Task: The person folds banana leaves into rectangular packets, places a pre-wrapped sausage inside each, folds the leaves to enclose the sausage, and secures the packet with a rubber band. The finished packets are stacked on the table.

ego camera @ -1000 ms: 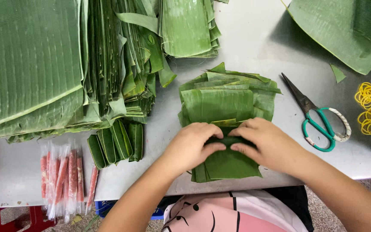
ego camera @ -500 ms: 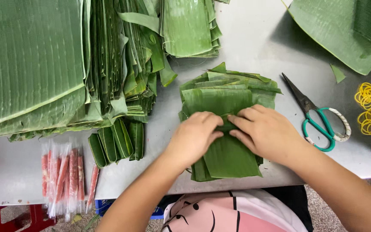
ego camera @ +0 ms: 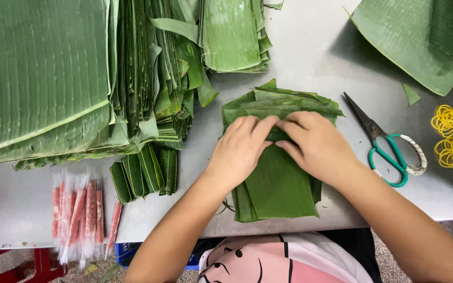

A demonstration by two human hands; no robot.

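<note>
A stack of cut banana-leaf pieces lies on the grey table in front of me. Both hands rest on its top leaf near the far end. My left hand presses down with fingers pointing right, and my right hand meets it with fingers pointing left. Between the fingertips a dark green roll of leaf is pinched and mostly hidden, so I cannot tell what is inside it.
Big banana leaves and folded strips pile up at the left. Small green wrapped rolls and plastic-wrapped pink sausages lie at the near left. Teal-handled scissors and yellow rubber bands sit to the right.
Both hands have moved away from me along the stack, from its near end to its far end, rolling the top leaf as they went. More flat leaf now shows below them.
</note>
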